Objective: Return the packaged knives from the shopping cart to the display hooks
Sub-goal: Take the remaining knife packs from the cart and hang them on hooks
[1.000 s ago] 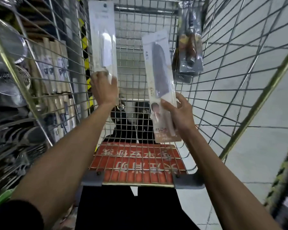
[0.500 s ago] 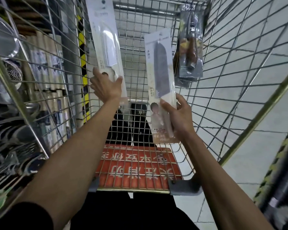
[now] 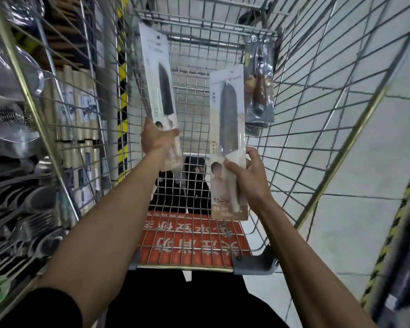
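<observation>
– Head view, going left to right: what's sitting past the cart's left wall?
– Shelving (image 3: 12,119) with metal kitchenware, blurred. No display hooks that I'm making out.
– Left hand?
– The left hand (image 3: 155,138) is gripping the left knife pack (image 3: 158,74) at its bottom end, fingers and thumb curled round it. It's holding the pack up inside the shopping cart (image 3: 185,268), near the left wall.
– Pointing?
– Long axis is running near upright, with the top leaning a little left. Blade tip is pointing up, handle end sitting down in the grip.
– Right hand?
– The right hand (image 3: 251,183) is pinching the right knife pack (image 3: 227,129) low down, thumb across the front, fingers on the right edge. It's hanging mid-cart above the red seat flap (image 3: 192,242). Axis is standing almost straight up, tip up, handle down.
– Anything further right?
– A dark pack (image 3: 258,91) is sitting high in the cart's far right corner. Hanging or leaning, cannot tell. Contents too blurred to call.
– Step?
– I'm reading it as lifting two packs clear of the cart; hanging not yet begun.
– Next move?
– My guess is turning toward the shelving, finding a free hook and lining each pack's top end up with it. Tops are leading, so little re-orienting is needed. Doing one pack at a time is probably easier.
</observation>
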